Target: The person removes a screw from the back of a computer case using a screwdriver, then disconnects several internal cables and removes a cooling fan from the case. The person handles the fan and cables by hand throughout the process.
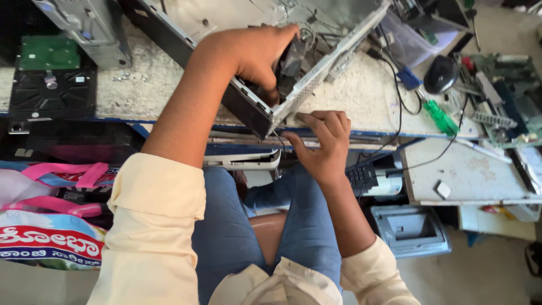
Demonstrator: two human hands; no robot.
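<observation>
Both hands work the tilted computer case (316, 79): left (257, 53) gripping its fan (291, 59), right (322, 141) fingers spread on the bench (361, 96).

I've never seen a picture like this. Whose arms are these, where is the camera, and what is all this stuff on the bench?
There is no machine here: the camera sits on a person's head and looks down at their own arms, cream sleeves and jeans. The left hand reaches into an opened computer case and grips a dark part inside it; what that part is I cannot tell. The right hand rests with its fingers on the edge of the worn white bench, just below the case. To the right lie a green-handled screwdriver, a black mouse and loose circuit boards. A bag with pink handles sits at the left.
</observation>
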